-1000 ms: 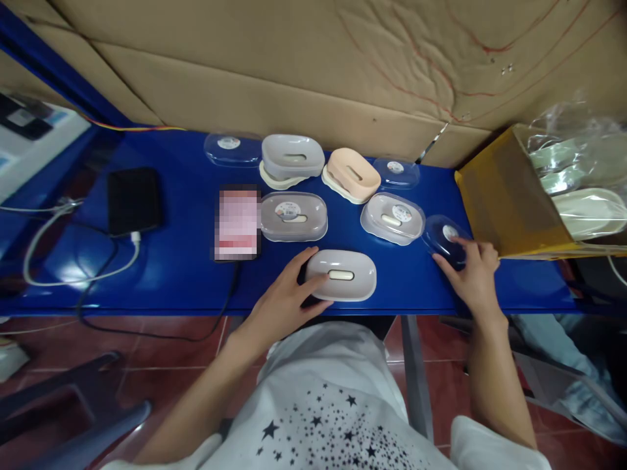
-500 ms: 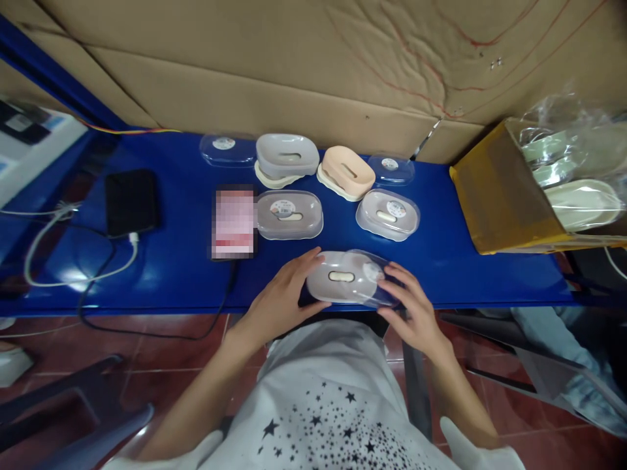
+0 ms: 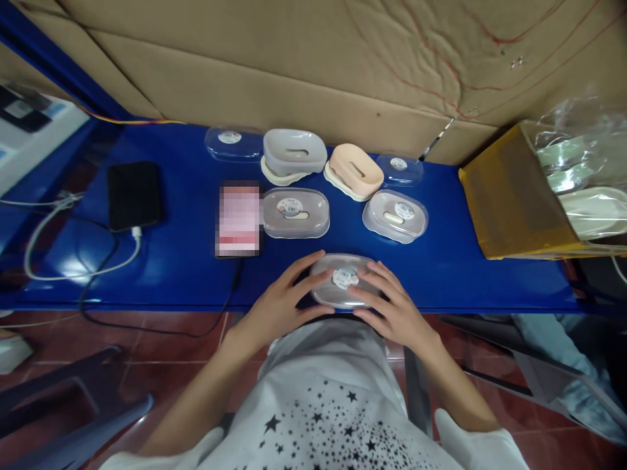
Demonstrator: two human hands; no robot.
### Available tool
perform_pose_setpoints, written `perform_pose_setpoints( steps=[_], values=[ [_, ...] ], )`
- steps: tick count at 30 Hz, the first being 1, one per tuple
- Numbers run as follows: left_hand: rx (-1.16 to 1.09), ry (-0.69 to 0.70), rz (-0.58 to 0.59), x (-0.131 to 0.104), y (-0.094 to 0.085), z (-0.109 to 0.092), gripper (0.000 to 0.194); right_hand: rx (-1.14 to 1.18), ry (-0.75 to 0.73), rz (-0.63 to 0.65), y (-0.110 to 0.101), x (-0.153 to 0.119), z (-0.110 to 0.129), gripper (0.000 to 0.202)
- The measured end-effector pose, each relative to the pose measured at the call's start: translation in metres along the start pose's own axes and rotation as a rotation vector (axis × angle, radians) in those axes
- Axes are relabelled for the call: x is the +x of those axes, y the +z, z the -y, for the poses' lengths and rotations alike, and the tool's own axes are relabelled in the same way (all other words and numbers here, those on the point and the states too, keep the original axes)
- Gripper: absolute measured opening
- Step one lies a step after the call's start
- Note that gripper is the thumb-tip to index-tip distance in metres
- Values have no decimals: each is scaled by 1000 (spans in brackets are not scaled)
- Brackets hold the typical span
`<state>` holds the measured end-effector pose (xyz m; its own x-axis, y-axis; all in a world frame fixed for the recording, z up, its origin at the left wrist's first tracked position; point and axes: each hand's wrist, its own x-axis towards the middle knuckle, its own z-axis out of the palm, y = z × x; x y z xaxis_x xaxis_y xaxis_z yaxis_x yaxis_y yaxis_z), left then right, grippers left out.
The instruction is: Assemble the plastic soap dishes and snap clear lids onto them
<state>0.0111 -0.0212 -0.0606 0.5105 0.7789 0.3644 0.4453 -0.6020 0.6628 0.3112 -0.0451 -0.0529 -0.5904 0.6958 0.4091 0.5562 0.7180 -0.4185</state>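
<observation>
Near the front edge of the table lies a grey soap dish with a clear lid over it; the lid's round label faces up. My left hand grips the left end, fingers on the top and thumb along the near side. From the right, my right hand presses its fingers onto the lid, thumb at the near edge. Beyond them sit two lidded soap dishes, one grey and one smaller. Farther back are an uncovered grey soap dish and a peach one, each on a cream base.
Loose clear lids lie at the back left and back right. A phone with a blurred screen and a black device with cables are on the left. A cardboard box holding wrapped dishes stands right.
My right hand has moved left with the clear lid, which now covers the grey soap dish instead of sticking out to its right. My left hand stays at the dish's left end.
</observation>
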Motion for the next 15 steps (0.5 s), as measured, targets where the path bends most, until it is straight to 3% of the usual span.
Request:
perform_pose_setpoints(
  steps=[5,10,15],
  values=[
    [-9,-53,42,7,-1,-5,54,45,26,-7,-3,5,-5,55],
    [50,-86,21,18,8,-8,60,75,45,2,-13,17,-13,50],
    [75,31,31,22,8,-6,65,-29,84,44,-13,15,-14,55]
  ],
)
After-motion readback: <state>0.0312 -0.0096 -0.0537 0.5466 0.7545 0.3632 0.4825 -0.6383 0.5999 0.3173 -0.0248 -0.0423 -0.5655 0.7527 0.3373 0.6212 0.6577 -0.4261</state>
